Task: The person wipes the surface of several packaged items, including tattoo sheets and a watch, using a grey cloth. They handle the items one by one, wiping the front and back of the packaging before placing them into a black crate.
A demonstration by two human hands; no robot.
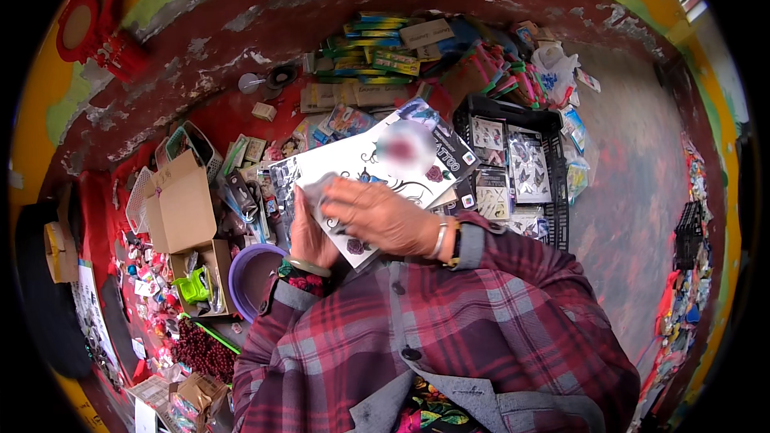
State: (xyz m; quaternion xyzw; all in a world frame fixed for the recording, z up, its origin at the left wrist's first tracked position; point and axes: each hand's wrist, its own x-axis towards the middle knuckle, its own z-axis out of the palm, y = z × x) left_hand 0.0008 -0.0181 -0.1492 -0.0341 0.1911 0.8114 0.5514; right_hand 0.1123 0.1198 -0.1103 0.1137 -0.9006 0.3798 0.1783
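Observation:
A large white temporary tattoo sheet (341, 167) with a dark header lies tilted in front of me. It bears black scrolls, roses and a blue butterfly. My left hand (311, 234) grips its lower left edge, thumb on top and the fingers mostly hidden beneath. Over the sheet's lower part, my right hand (377, 212) presses a grey cloth-like piece (318, 191) against the surface, its fingers slightly blurred. More tattoo packs (457, 196) show under the sheet's right side.
A black plastic crate (563, 192) with tattoo packs stands to the right. Left are a purple basin (255, 273), an open cardboard box (183, 204) and white baskets (138, 196). Colourful boxes (377, 48) pile up by the far wall. Small goods cover the red cloth at left.

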